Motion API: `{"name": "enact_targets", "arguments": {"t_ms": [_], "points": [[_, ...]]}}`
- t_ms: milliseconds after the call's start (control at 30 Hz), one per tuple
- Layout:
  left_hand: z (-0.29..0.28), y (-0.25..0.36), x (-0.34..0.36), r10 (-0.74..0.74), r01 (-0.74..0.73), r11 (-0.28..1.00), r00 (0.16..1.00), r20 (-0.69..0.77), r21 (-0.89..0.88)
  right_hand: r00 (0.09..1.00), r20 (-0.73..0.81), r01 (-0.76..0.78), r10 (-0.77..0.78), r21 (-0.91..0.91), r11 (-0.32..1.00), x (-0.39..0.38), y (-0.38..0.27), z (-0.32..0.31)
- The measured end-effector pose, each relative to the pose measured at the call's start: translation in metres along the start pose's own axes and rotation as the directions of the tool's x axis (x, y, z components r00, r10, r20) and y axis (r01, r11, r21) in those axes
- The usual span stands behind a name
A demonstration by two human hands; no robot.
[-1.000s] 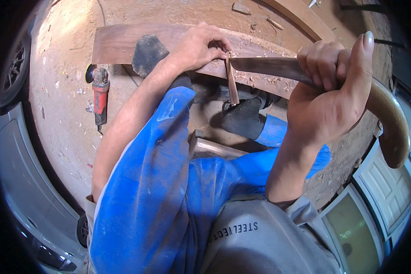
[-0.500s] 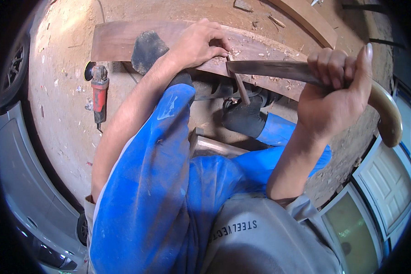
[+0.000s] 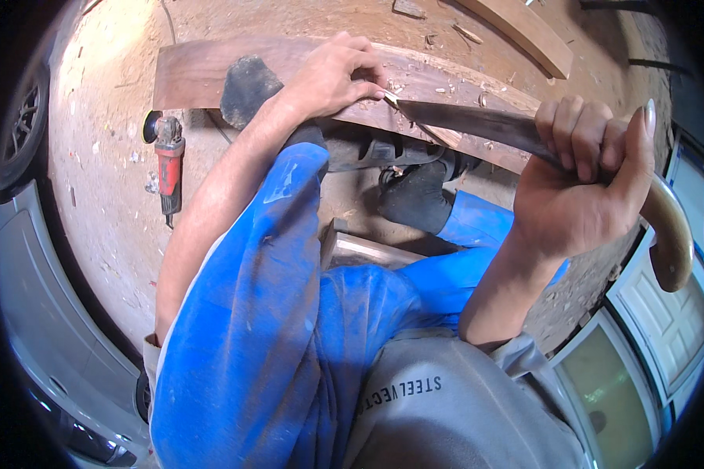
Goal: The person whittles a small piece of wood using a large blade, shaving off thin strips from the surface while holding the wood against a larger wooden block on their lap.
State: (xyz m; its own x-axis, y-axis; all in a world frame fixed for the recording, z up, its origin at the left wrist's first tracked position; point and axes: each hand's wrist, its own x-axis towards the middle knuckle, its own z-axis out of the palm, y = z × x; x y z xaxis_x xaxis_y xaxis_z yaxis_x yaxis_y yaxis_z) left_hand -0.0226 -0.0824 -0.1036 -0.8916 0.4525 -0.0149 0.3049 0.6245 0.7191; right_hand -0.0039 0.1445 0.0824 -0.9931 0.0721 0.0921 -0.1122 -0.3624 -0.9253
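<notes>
A long brown plank (image 3: 192,72) lies across the floor in front of me, under my left shoe (image 3: 250,90). My left hand (image 3: 338,74) rests at the plank, thumb and fingers pinching the end of a thin wooden stick (image 3: 444,136). My right hand (image 3: 579,184) is wrapped round the curved, pale brown handle (image 3: 671,234) of a machete. Its dark blade (image 3: 477,119) points left, with the tip beside my left fingertips. The blade runs along the stick and hides part of it.
Wood shavings (image 3: 481,100) are scattered on the plank. A red and black angle grinder (image 3: 170,164) lies on the floor to the left. Another wooden beam (image 3: 524,35) is at the far right. Parked cars (image 3: 55,297) stand at left, and white panelled doors (image 3: 661,309) at right.
The machete's handle has dropped lower and my right hand has shifted slightly right, so the blade slants more. The stick's free end has swung right and up, nearer the blade.
</notes>
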Motion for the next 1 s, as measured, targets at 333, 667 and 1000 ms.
{"name": "enact_targets", "arguments": {"t_ms": [333, 667, 1000], "points": [[0.000, 0.001, -0.002, 0.007, -0.008, 1.000, 1.000, -0.027, -0.024, 0.982, 0.184, -0.048, 0.032, 0.081, 0.996, 0.017, 0.008, 0.002], [0.003, 0.001, -0.001, 0.005, -0.006, 1.000, 0.999, -0.038, -0.006, 0.963, 0.259, -0.087, 0.077, 0.029, 0.996, 0.026, 0.011, 0.004], [0.002, 0.002, -0.002, -0.005, 0.005, 1.000, 0.999, -0.032, -0.002, 0.934, 0.352, -0.066, 0.063, -0.001, 0.998, 0.032, 0.012, 0.001]]}}
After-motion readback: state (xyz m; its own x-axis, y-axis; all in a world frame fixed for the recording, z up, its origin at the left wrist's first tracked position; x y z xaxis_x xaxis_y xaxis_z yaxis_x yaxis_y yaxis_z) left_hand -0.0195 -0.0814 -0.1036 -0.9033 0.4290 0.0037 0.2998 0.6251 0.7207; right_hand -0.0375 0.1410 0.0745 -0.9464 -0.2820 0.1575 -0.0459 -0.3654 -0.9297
